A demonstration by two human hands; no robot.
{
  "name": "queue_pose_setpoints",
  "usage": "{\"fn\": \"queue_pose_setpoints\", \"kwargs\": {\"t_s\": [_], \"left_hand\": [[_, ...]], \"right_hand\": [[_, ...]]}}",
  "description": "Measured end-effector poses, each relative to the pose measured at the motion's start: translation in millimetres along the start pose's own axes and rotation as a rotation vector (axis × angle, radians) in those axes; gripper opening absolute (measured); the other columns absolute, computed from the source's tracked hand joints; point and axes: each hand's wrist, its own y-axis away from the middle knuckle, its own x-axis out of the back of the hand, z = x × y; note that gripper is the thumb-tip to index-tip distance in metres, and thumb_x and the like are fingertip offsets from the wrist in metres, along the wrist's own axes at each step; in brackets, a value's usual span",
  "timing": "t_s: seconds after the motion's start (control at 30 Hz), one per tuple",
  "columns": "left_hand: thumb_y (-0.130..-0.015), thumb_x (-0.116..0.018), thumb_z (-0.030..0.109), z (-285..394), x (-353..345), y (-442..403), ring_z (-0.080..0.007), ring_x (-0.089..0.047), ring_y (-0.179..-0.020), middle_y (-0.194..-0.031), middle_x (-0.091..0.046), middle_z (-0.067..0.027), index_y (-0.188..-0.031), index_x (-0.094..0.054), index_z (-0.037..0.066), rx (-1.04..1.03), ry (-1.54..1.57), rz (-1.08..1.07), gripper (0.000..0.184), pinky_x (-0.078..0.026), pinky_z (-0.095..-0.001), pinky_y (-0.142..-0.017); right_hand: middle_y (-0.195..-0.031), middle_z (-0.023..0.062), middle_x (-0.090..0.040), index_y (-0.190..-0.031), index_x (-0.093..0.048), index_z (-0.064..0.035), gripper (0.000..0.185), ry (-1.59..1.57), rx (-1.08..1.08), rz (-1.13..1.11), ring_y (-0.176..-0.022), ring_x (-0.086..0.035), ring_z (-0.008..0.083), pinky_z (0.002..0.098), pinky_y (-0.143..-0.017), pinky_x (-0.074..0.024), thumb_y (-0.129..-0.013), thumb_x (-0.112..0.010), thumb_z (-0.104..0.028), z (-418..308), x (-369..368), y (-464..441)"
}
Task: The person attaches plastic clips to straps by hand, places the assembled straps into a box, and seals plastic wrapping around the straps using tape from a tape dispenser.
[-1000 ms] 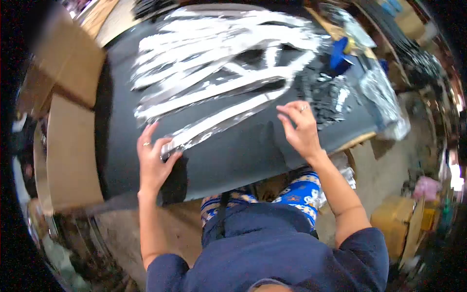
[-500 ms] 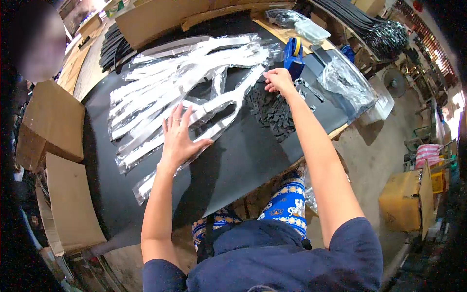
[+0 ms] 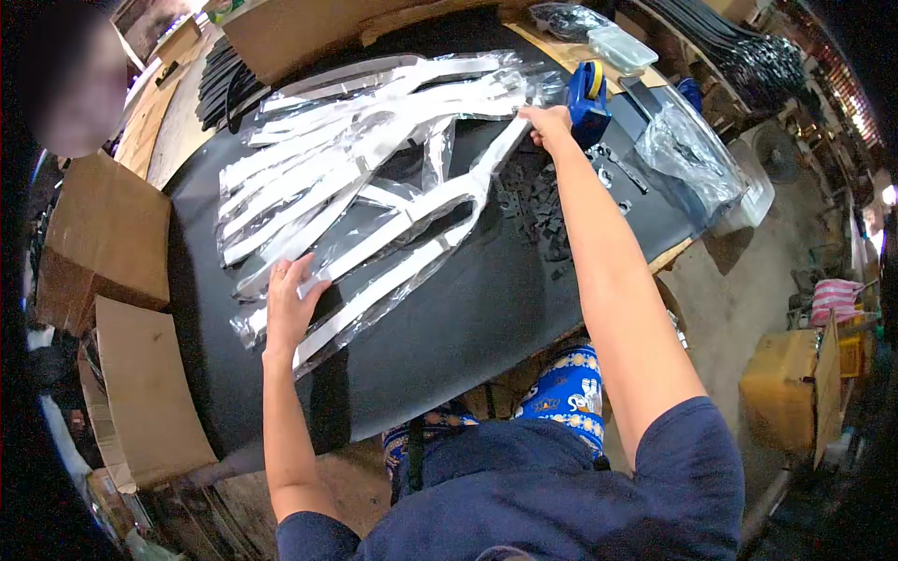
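Observation:
Y-shaped white straps (image 3: 374,140) in clear plastic sleeves lie spread over a black-topped table (image 3: 440,327). My right hand (image 3: 549,126) pinches the narrow far end of the nearest sleeved white strap (image 3: 435,199). My left hand (image 3: 292,304) rests at the near-left ends of this strap, thumb and fingers apart, touching the plastic. A blue tape dispenser (image 3: 587,103) with yellow tape stands just beyond my right hand. Small black plastic pieces (image 3: 533,206) lie in a pile below my right hand, partly hidden by my forearm.
Open cardboard boxes (image 3: 103,248) line the left side, and a long cardboard wall (image 3: 290,37) stands at the back. Clear plastic bags (image 3: 687,154) and a clear container (image 3: 622,49) lie at the right. A box (image 3: 781,388) stands on the floor. Another person is at far left.
My right hand has closed on the strap's far end. My left hand has moved down and left along the strap to its near ends. The nearest strap has shifted slightly away and right.

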Motion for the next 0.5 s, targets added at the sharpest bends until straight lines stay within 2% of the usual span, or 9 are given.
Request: {"fn": "queue_pose_setpoints", "kwargs": {"t_s": [0.07, 0.1, 0.17, 0.27, 0.3, 0.37, 0.43, 0.47, 0.5], "left_hand": [[-0.073, -0.077, 0.018, 6, 5, -4, -0.0285, -0.054, -0.093, -0.092, -0.057, -0.0136, -0.114, -0.06, 0.001, 0.087, -0.002, -0.065, 0.047, -0.044, -0.0382, -0.081], [-0.073, -0.077, 0.018, 12, 3, -8, -0.0285, -0.054, -0.093, -0.092, -0.057, -0.0136, -0.114, -0.06, 0.001, 0.088, 0.001, -0.07, 0.047, -0.044, -0.0382, -0.081], [-0.076, -0.076, 0.022, 26, 1, -25, -0.0311, -0.056, -0.102, -0.102, -0.06, -0.0167, -0.118, -0.059, 0.001, -0.03, 0.13, 0.033, 0.049, -0.044, -0.0383, -0.087], [-0.076, -0.077, 0.032, 67, 2, -60, -0.0277, -0.05, -0.122, -0.129, -0.055, -0.0152, -0.128, -0.053, 0.003, -0.102, 0.255, -0.04, 0.065, -0.039, -0.0366, -0.102], [-0.074, -0.079, 0.036, 82, 4, -71, -0.0263, -0.048, -0.125, -0.134, -0.052, -0.0144, -0.13, -0.051, 0.003, -0.161, 0.308, -0.037, 0.071, -0.037, -0.0364, -0.104], [-0.069, -0.083, 0.037, 105, 8, -93, -0.0252, -0.046, -0.127, -0.136, -0.05, -0.0165, -0.132, -0.05, 0.002, -0.219, 0.363, -0.047, 0.079, -0.036, -0.0369, -0.106], [-0.067, -0.084, 0.032, 126, 29, -109, -0.0238, -0.053, -0.121, -0.126, -0.058, -0.0185, -0.131, -0.051, 0.001, -0.217, 0.769, -0.266, 0.078, -0.038, -0.0376, -0.104], [-0.071, -0.082, 0.024, 130, 46, -117, -0.0226, -0.061, -0.108, -0.112, -0.065, -0.0171, -0.124, -0.056, -0.002, -0.15, 0.761, -0.505, 0.065, -0.046, -0.0355, -0.095], [-0.071, -0.082, 0.024, 136, 63, -117, -0.0226, -0.061, -0.108, -0.112, -0.065, -0.0171, -0.124, -0.056, -0.002, -0.163, 0.75, -0.477, 0.065, -0.046, -0.0355, -0.095]], "right_hand": [[-0.069, 0.0121, -0.064, -0.08, -0.065, 0.0053, 0.031, -0.314, 0.18, -0.049, -0.051, -0.061, 0.0173, 0.0308, -0.037, -0.0442, -0.068, -0.078, -0.019, 9, 2, -5], [-0.069, 0.0121, -0.064, -0.08, -0.065, 0.0053, 0.031, -0.311, 0.176, -0.048, -0.051, -0.061, 0.0173, 0.0308, -0.037, -0.0442, -0.068, -0.078, -0.019, 12, 3, -8], [-0.074, 0.0106, -0.062, -0.09, -0.06, 0.0052, 0.032, -0.593, 0.406, -0.05, -0.055, -0.062, 0.0182, 0.0308, -0.037, -0.0473, -0.075, -0.076, -0.019, -4, 6, 4], [-0.086, 0.0133, -0.061, -0.099, -0.052, 0.0042, 0.033, -0.71, 0.561, -0.195, -0.057, -0.062, 0.0186, 0.0349, -0.042, -0.0578, -0.083, -0.07, -0.018, -65, 39, 68], [-0.083, 0.0114, -0.061, -0.1, -0.052, 0.0032, 0.033, -0.777, 0.643, -0.194, -0.056, -0.062, 0.0174, 0.0328, -0.042, -0.0566, -0.083, -0.07, -0.018, -91, 50, 98], [-0.074, 0.012, -0.064, -0.092, -0.059, 0.0047, 0.027, -0.764, 0.853, -0.28, -0.053, -0.062, 0.0177, 0.0313, -0.044, -0.0561, -0.082, -0.069, -0.017, -138, 73, 136], [-0.082, 0.0086, -0.064, -0.105, -0.055, -0.0012, 0.035, -0.711, 1.167, -0.369, -0.056, -0.063, 0.0173, 0.0308, -0.044, -0.0524, -0.083, -0.07, -0.024, -185, 97, 168], [-0.08, 0.006, -0.063, -0.1, -0.057, -0.0021, 0.017, -0.773, 1.14, -0.284, -0.065, -0.061, 0.0131, 0.0259, -0.054, -0.0487, -0.087, -0.062, -0.014, -212, 108, 198], [-0.076, 0.005, -0.061, -0.096, -0.056, -0.0021, 0.015, -0.828, 1.159, -0.274, -0.061, -0.059, 0.0126, 0.0241, -0.052, -0.0463, -0.089, -0.061, -0.015, -234, 119, 221]]}}
